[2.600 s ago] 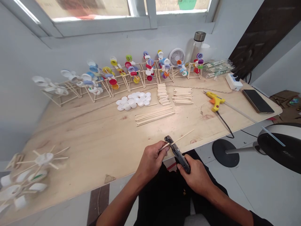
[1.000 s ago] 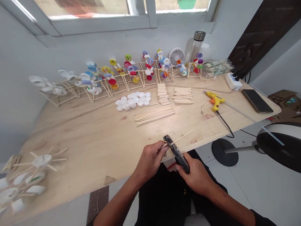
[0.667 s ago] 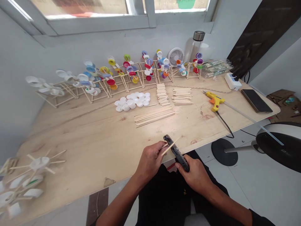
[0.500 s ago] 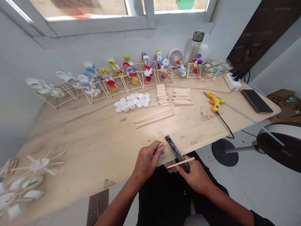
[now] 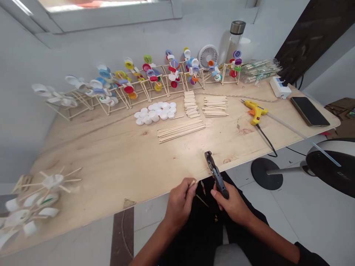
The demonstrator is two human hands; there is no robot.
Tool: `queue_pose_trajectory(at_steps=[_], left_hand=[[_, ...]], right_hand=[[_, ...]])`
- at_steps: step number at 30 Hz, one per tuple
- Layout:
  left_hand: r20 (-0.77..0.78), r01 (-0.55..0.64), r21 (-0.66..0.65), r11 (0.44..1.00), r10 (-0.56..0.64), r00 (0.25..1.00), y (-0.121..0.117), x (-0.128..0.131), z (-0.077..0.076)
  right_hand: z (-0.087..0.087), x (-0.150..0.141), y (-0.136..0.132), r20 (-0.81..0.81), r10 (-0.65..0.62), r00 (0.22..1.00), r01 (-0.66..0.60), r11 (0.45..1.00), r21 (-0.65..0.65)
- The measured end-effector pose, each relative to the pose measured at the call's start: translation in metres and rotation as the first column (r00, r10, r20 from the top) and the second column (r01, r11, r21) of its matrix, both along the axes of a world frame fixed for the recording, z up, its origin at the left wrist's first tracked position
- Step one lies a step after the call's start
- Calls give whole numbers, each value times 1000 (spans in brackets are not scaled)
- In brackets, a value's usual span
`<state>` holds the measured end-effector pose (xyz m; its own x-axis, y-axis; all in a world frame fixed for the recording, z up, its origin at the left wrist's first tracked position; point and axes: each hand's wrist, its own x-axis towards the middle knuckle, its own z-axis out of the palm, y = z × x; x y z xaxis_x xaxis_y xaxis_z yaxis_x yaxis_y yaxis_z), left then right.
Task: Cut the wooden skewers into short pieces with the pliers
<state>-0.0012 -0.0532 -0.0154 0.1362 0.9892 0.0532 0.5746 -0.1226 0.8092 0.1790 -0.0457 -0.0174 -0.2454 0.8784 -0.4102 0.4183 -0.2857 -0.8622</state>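
Note:
My left hand [image 5: 181, 199] is closed in a pinch on a short wooden stick stub [image 5: 192, 182], just off the near edge of the wooden table [image 5: 111, 162]. My right hand [image 5: 231, 203] is wrapped round the handles of black cutting pliers [image 5: 215, 173], whose jaws point up over the table edge. A cut-off stick piece [image 5: 202, 200] lies over my dark lap between the hands.
Long sticks [image 5: 181, 130], two piles of short sticks [image 5: 215, 106], white bottle caps [image 5: 156, 112] and a yellow glue gun [image 5: 256, 112] lie mid-table. A row of cap-and-stick windmills [image 5: 155, 79] lines the back, another [image 5: 41, 195] sits near left. Phone [image 5: 309, 111], power strip [image 5: 279, 87], bottle [image 5: 235, 37].
The long stick held across the pliers' jaws was cut; its free piece dropped toward my lap. Both hands drew back off the table edge, and the camera tipped downward.

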Motion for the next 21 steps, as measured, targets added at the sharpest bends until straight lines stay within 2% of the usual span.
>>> queue_pose_trajectory(at_steps=[2, 3, 5, 6, 7, 8, 11, 14, 17, 21], left_hand=[[-162, 155, 72, 985, -141, 977, -12, 5, -12], [-267, 256, 51, 965, -234, 935, -15, 9, -20], [-473, 407, -140, 903, -422, 774, -15, 19, -37], [-550, 443, -274, 853, -517, 655, -13, 26, -46], [-598, 436, -412, 800, -598, 533, -10, 34, -54], [-597, 433, -467, 771, -636, 489, -6, 42, -63], [-568, 459, -541, 705, -709, 418, 0, 63, -83], [-544, 502, -569, 652, -756, 365, 1, 73, -94], [-541, 545, -552, 631, -769, 342, 2, 67, -92], [-572, 591, -463, 661, -732, 370, 7, 46, -74]], right_hand=[[0, 7, -3, 38, -6, 999, 4, 998, 57], [-1, 9, -4, 51, -9, 999, 5, 997, 78], [-3, 12, -6, 66, -16, 998, 10, 995, 99], [-5, 13, -7, 68, -22, 997, 15, 995, 102], [-6, 14, -8, 65, -29, 997, 23, 994, 103], [-7, 14, -9, 62, -37, 997, 31, 994, 106], [-7, 17, -12, 56, -59, 997, 52, 991, 123], [-6, 22, -16, 63, -84, 994, 76, 989, 129], [-6, 25, -19, 79, -86, 993, 76, 989, 124], [-8, 28, -21, 78, -84, 993, 74, 989, 127]])
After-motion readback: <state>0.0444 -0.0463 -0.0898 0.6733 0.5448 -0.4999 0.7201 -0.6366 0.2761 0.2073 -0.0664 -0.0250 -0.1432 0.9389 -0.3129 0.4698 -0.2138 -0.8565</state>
